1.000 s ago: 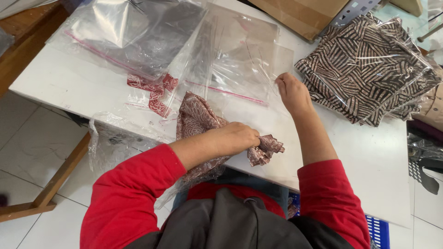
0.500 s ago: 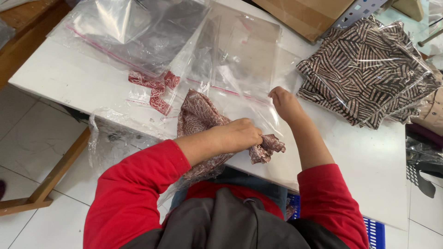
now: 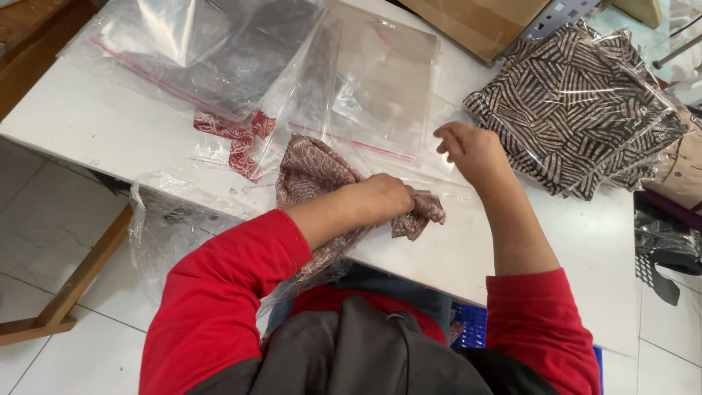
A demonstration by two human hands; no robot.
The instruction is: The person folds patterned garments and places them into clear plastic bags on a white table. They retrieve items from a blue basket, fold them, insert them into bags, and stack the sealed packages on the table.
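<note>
Head view, looking down on a white table [image 3: 95,124]; left hand [image 3: 384,201] closed on a brown patterned cloth [image 3: 314,175], the cloth draped over the near table edge and partly inside a clear plastic bag [image 3: 380,80] with a red zip strip; right hand [image 3: 472,150] raised just above the bag's edge, fingers curled, holding nothing that can be made out. To the right, a stack of bagged brown-and-black striped fabric [image 3: 578,102]; at upper left more clear bags [image 3: 197,51], a red patterned strip [image 3: 238,139] beside them; both sleeves red.
</note>
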